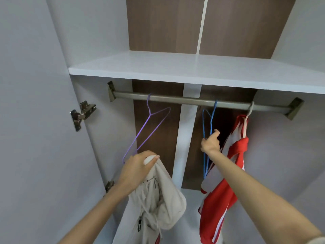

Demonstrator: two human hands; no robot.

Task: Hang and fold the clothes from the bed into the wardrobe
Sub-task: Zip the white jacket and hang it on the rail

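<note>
My left hand (139,167) squeezes the top of the beige hoodie (158,199), low inside the wardrobe (175,67). It looks soft and floppy, so I think the neck is the best place to hold. My right hand (210,143) is up high, pinching the blue hanger (213,115) on the rail (175,99).

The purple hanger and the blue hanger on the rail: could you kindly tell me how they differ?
The purple hanger hangs near the left end of the rail; the blue hanger hangs right of the middle. The purple one shows its wide triangle; the blue one is almost edge-on. The right hand grips the blue one, not the purple. Both are bare wire hangers hooked over the rail.
</note>
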